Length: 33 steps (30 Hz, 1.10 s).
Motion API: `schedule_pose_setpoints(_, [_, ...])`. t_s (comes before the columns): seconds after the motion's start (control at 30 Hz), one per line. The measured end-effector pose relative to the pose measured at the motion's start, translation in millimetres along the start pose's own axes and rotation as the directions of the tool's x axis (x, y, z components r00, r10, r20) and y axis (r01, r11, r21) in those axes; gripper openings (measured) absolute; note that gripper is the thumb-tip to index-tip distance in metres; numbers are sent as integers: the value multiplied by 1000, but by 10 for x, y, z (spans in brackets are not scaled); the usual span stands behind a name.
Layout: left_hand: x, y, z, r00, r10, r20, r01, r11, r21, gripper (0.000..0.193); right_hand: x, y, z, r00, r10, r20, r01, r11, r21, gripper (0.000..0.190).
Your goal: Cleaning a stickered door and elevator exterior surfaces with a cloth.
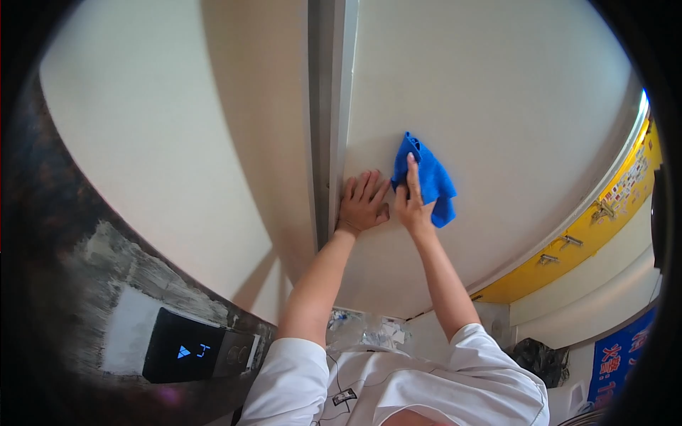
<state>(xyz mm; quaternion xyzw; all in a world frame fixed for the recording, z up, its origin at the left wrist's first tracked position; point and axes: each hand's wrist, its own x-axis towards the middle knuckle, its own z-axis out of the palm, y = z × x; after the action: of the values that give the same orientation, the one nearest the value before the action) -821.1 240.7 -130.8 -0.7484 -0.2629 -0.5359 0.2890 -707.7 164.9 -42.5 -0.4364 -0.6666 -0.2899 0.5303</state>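
Observation:
A pale, smooth panel [479,117] fills the view in front of me. My right hand [415,205] presses a blue cloth [437,181] against it, the index finger stretched over the cloth and the rest of the cloth hanging to the right. Just left of it, my left hand [365,202] lies flat on the same panel with fingers spread, holding nothing. Its outer edge is beside a grey vertical metal frame strip [340,133]. The two hands are close together but apart.
Another pale panel [149,133] stands left of the frame. A black elevator display [184,346] is on the rough wall at lower left. At right runs a yellow panel [533,277] with metal latches and stickers. A black plastic bag [538,362] lies lower right, near a blue banner [618,351] bearing writing.

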Motion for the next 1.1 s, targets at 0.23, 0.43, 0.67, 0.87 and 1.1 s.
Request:
schedule_pose_setpoints(0.23, [-44,-66,68,1000,22,-14,-22,1000,21,67,-18,870,-944,983,-26,-182,-14,976,-217,50])
schedule_pose_setpoints(0.43, [-77,-6,69,999,34,-42,-34,999,15,65,-234,1186,-1326,955,-1,-298,-81,961,-264,49])
schedule_pose_setpoints(0.67, [-23,-42,-122,997,-31,69,32,999,-17,68,-221,1207,-1415,967,-16,-254,-84,922,-378,55])
schedule_pose_setpoints(0.87, [319,459,-776,903,-177,392,199,980,-16,64,-565,1739,-1880,920,96,-380,-263,869,-419,55])
schedule_pose_setpoints(1.1, [-56,295,-1624,897,-382,224,395,918,-18,58,-569,1589,-1924,859,329,-391,-485,768,-419,70])
